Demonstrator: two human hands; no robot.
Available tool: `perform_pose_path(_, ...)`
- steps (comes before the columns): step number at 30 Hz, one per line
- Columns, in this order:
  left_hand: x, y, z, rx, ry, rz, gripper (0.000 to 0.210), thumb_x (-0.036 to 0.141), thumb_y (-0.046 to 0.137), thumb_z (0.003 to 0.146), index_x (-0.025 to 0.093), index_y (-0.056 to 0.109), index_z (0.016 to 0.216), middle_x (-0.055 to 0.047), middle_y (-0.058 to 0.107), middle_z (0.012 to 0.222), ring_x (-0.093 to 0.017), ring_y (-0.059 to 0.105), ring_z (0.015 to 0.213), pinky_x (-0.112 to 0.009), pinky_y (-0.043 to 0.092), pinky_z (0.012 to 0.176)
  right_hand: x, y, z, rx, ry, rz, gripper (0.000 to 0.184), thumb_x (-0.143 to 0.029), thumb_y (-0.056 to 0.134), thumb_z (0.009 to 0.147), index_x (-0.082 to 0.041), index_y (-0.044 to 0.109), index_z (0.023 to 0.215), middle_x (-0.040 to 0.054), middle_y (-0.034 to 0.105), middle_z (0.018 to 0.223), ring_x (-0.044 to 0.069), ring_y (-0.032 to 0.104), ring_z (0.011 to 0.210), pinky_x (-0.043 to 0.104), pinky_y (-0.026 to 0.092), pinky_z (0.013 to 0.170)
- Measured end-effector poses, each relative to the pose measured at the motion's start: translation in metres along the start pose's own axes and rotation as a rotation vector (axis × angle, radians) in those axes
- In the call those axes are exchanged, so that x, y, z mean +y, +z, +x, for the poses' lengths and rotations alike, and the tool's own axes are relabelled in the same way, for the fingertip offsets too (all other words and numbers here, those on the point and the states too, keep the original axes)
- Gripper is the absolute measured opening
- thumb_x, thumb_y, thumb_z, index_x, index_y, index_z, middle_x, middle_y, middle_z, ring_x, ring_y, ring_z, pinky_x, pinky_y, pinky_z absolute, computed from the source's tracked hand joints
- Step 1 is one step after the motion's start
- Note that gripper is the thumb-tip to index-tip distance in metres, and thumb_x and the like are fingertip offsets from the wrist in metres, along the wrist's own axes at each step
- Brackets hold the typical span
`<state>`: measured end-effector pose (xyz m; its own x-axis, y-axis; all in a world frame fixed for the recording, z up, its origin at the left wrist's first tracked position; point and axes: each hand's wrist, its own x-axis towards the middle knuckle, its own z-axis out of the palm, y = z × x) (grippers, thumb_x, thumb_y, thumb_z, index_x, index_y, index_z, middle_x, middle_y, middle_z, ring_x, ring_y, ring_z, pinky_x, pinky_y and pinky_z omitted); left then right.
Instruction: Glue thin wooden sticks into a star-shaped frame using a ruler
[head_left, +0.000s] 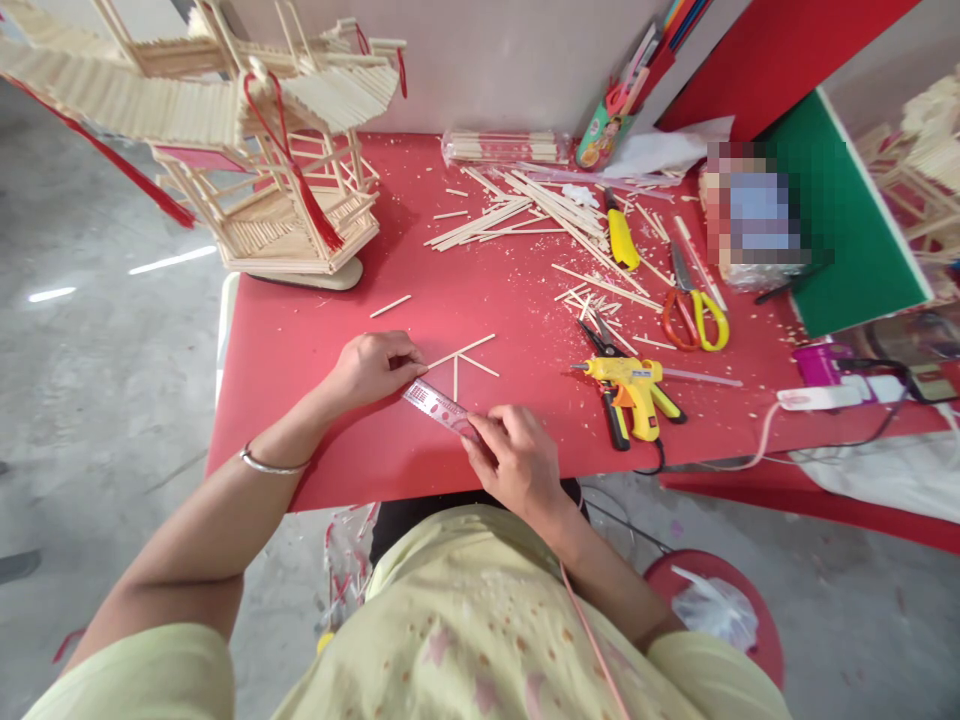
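Note:
A clear ruler with pink markings lies aslant near the table's front edge. My right hand grips its right end between thumb and fingers. At the ruler's upper left corner, my left hand is closed, its fingertips pinching the lower left end of a thin wooden stick. Two shorter sticks are just below that one: an upright stick and a slanted stick. Whether these pieces are joined I cannot tell. Another short stick lies apart, beyond my left hand.
A wooden-stick pavilion model with red tassels stands at left. Loose sticks, a yellow cutter, scissors and a yellow glue gun over black-and-yellow pliers lie at right. A power strip trails cords.

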<state>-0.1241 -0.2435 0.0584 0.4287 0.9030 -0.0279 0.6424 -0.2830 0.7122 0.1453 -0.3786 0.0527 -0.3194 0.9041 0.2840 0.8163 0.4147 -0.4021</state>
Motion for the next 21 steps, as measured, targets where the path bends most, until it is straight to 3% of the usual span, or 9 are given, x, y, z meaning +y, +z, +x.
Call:
perform_pose_path(11, -0.002, 0.001, 0.000, 0.011, 0.017, 0.011, 0.023, 0.040, 0.068, 0.091, 0.021, 0.080, 0.088, -0.003, 0.074, 0.087, -0.013, 0.061, 0.072, -0.026, 0.044, 0.069, 0.001, -0.001, -0.001, -0.021, 0.000, 0.004, 0.028, -0.038, 0.063, 0.107, -0.023, 0.076, 0.127, 0.0092, 0.070, 0.107, 0.023, 0.061, 0.095, 0.036, 0.050, 0.080)
perform_pose_path(21, -0.002, 0.003, -0.002, 0.084, 0.083, 0.022, 0.023, 0.037, 0.065, 0.094, 0.020, 0.081, 0.092, -0.004, 0.077, 0.094, -0.015, 0.067, 0.077, -0.028, 0.048, 0.073, 0.012, -0.016, -0.001, -0.109, -0.099, 0.028, 0.025, -0.032, 0.064, 0.108, -0.024, 0.076, 0.128, 0.0095, 0.069, 0.107, 0.023, 0.060, 0.095, 0.037, 0.051, 0.079)
